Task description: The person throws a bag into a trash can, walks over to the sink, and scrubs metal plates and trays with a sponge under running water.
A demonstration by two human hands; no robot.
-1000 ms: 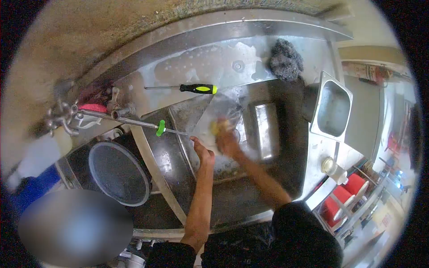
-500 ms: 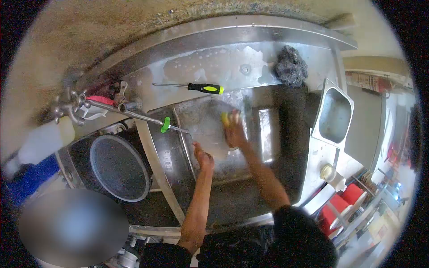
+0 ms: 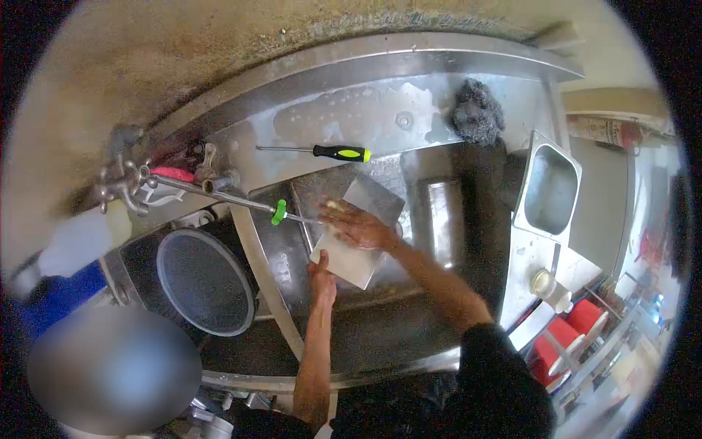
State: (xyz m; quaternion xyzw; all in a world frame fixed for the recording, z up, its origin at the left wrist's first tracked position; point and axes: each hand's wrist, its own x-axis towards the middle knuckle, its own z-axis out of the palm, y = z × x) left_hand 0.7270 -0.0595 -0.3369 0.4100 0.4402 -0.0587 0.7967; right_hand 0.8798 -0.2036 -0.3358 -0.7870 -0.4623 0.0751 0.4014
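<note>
A flat rectangular metal plate (image 3: 349, 260) is held tilted over the sink basin (image 3: 380, 296). At its lower left edge my left hand (image 3: 322, 278) grips it, thumb on top. Across the middle of the plate lies my right hand (image 3: 358, 225), fingers spread toward the tap, with a bit of yellowish sponge (image 3: 335, 205) showing under the fingers. The end of the tap spout (image 3: 241, 200), with a green clip (image 3: 278, 213) on it, is just left of my right fingertips.
On the back ledge lie a screwdriver (image 3: 340, 153) and a dark scouring pad (image 3: 478, 112). A metal pan (image 3: 550, 189) and a jar (image 3: 542, 282) are at the right. A large round pot (image 3: 205, 282) stands in the left basin, near a white plastic jug (image 3: 84, 240).
My right hand has swept left across the plate toward the tap, its fingers now flat. The plate shows more clearly under it. My left hand has dropped slightly, and the view has shifted a little.
</note>
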